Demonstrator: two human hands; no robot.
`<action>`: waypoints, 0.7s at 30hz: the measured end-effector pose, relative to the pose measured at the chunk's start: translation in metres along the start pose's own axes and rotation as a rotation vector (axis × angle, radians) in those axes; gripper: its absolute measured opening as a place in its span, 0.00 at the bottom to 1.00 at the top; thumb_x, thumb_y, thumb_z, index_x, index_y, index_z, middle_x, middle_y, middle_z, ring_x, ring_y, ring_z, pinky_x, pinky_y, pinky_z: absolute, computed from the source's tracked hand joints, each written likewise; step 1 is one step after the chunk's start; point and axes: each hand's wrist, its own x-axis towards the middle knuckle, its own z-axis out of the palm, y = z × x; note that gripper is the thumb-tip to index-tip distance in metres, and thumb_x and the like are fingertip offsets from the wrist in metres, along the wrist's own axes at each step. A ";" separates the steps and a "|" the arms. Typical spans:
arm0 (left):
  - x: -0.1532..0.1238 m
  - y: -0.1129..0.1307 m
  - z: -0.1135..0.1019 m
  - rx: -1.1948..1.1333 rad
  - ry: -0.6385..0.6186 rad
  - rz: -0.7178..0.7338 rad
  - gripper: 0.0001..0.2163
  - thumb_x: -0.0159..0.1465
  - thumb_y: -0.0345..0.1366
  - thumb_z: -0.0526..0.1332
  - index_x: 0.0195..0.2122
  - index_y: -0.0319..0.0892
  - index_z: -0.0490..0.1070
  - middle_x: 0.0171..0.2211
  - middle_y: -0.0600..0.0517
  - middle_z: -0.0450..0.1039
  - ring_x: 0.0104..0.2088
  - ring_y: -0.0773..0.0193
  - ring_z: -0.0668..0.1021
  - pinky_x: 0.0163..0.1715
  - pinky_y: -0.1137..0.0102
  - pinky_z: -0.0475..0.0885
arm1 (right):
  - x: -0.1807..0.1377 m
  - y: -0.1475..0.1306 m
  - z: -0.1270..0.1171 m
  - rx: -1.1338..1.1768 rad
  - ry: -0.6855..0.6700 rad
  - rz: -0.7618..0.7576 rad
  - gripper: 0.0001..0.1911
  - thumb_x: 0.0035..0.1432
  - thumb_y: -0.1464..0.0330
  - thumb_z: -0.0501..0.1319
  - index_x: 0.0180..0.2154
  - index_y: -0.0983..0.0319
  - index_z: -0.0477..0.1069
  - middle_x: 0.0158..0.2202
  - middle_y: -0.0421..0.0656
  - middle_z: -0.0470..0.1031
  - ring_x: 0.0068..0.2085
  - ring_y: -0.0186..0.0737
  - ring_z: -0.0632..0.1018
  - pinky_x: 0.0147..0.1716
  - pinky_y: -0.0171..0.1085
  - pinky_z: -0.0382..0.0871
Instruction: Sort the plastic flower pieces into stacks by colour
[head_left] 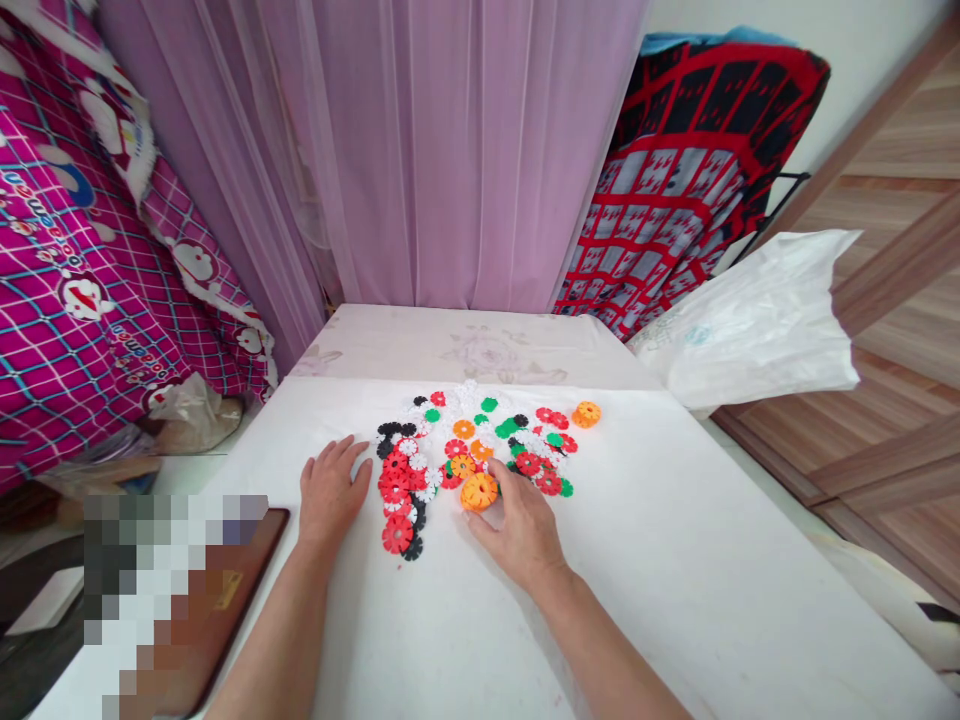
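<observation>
Notched plastic snowflake discs in red, white, black, green and orange lie in a loose pile in the middle of the white table (637, 580). My right hand (529, 530) has its thumb and fingers round a small stack of orange discs (478, 491) at the near edge of the pile. Flat on the table to the left, my left hand (334, 495) is open and holds nothing. Its fingertips are near the black discs (386, 447) and red discs (396, 480). Another orange stack (587, 413) stands apart at the pile's far right.
A brown folder-like item (225, 600) lies at the table's left edge, partly pixelated. On the right hangs a white plastic bag (765, 320) beside the table's far corner. Purple curtains (465, 150) close off the back. Wooden doors (885, 350) stand at right.
</observation>
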 end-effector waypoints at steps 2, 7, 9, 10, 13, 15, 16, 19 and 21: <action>0.000 0.000 0.000 0.002 -0.001 0.001 0.19 0.67 0.41 0.48 0.55 0.46 0.70 0.62 0.47 0.66 0.64 0.51 0.64 0.63 0.48 0.54 | -0.002 -0.004 0.005 -0.093 0.021 -0.023 0.33 0.54 0.61 0.62 0.60 0.63 0.62 0.48 0.52 0.77 0.46 0.52 0.76 0.47 0.48 0.70; 0.000 0.001 0.000 -0.013 -0.010 -0.008 0.19 0.67 0.41 0.49 0.55 0.46 0.70 0.62 0.47 0.66 0.64 0.50 0.64 0.63 0.48 0.54 | 0.003 -0.007 0.009 -0.228 0.024 -0.046 0.28 0.58 0.61 0.58 0.59 0.65 0.64 0.41 0.51 0.79 0.39 0.50 0.77 0.41 0.46 0.70; -0.001 0.001 0.000 -0.021 -0.010 -0.013 0.19 0.67 0.41 0.49 0.55 0.47 0.70 0.62 0.47 0.66 0.64 0.51 0.64 0.63 0.48 0.54 | 0.004 -0.007 0.009 -0.251 0.018 -0.049 0.27 0.59 0.62 0.57 0.59 0.64 0.65 0.39 0.50 0.79 0.38 0.49 0.76 0.40 0.45 0.69; -0.001 0.001 0.000 -0.024 -0.009 -0.014 0.19 0.67 0.41 0.49 0.55 0.47 0.70 0.62 0.47 0.66 0.64 0.51 0.64 0.63 0.48 0.54 | 0.005 -0.007 0.009 -0.254 0.012 -0.048 0.27 0.58 0.62 0.57 0.58 0.63 0.66 0.39 0.50 0.79 0.38 0.49 0.76 0.40 0.44 0.69; -0.001 0.002 0.000 -0.023 -0.005 -0.014 0.19 0.67 0.41 0.49 0.55 0.48 0.70 0.62 0.47 0.66 0.64 0.51 0.64 0.63 0.47 0.54 | 0.006 -0.007 0.007 -0.216 -0.006 -0.029 0.29 0.56 0.59 0.60 0.58 0.62 0.67 0.40 0.50 0.79 0.40 0.50 0.76 0.41 0.45 0.69; -0.001 0.002 0.000 -0.020 -0.002 -0.009 0.19 0.67 0.41 0.49 0.55 0.48 0.71 0.62 0.47 0.66 0.64 0.50 0.64 0.63 0.47 0.54 | 0.009 -0.007 0.003 -0.134 -0.005 0.005 0.30 0.55 0.56 0.62 0.56 0.61 0.68 0.42 0.50 0.79 0.42 0.51 0.77 0.43 0.46 0.69; -0.001 0.001 0.000 -0.020 0.000 -0.005 0.19 0.67 0.41 0.50 0.55 0.48 0.71 0.62 0.47 0.67 0.64 0.50 0.64 0.63 0.47 0.55 | 0.012 -0.005 0.001 -0.072 -0.002 0.032 0.29 0.54 0.56 0.62 0.55 0.60 0.69 0.43 0.49 0.79 0.43 0.51 0.77 0.44 0.46 0.69; -0.001 0.001 0.000 -0.022 0.011 0.003 0.18 0.67 0.40 0.50 0.54 0.49 0.72 0.61 0.48 0.67 0.63 0.50 0.65 0.62 0.47 0.55 | 0.022 0.003 -0.003 0.185 -0.003 0.157 0.23 0.58 0.55 0.58 0.51 0.58 0.71 0.43 0.47 0.79 0.43 0.47 0.78 0.44 0.43 0.71; -0.001 0.001 0.000 -0.024 0.017 0.000 0.18 0.67 0.40 0.50 0.54 0.49 0.72 0.61 0.48 0.68 0.63 0.50 0.65 0.62 0.47 0.55 | 0.028 0.013 -0.003 0.363 0.006 0.254 0.22 0.59 0.54 0.56 0.49 0.59 0.72 0.43 0.47 0.80 0.43 0.46 0.78 0.43 0.42 0.71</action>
